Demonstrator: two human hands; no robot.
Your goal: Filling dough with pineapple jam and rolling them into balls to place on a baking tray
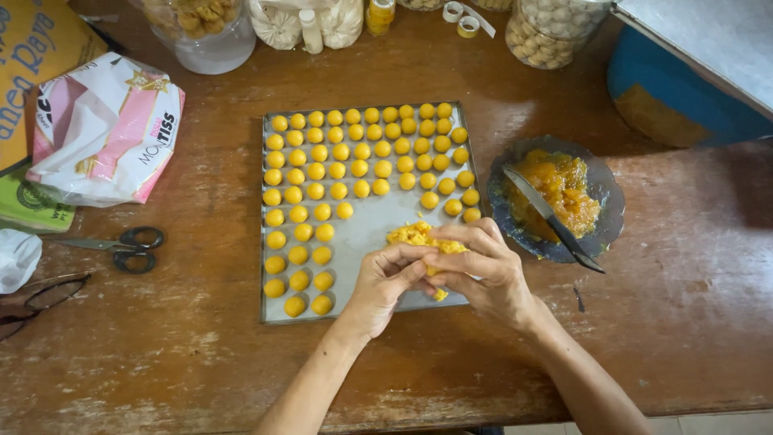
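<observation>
Yellow dough lump [419, 236] is pinched over metal tray [366, 234] | left hand [385, 278] and right hand [481, 270] fingers are closed on it; rolled balls [338, 171] are set in rows; knife [551, 217] is rested in bowl [608, 197]

Light: we see soft, even daylight, brightest at the upper right.
Glare: a pale sheen lies on the wooden table [684, 209] and on the metal tray [366, 234].
Shadows: faint and short, falling under the hands.
Focus: we find the centre sharp.
Edges: wide-angle bending curves the table's rim; corners soften slightly.
</observation>
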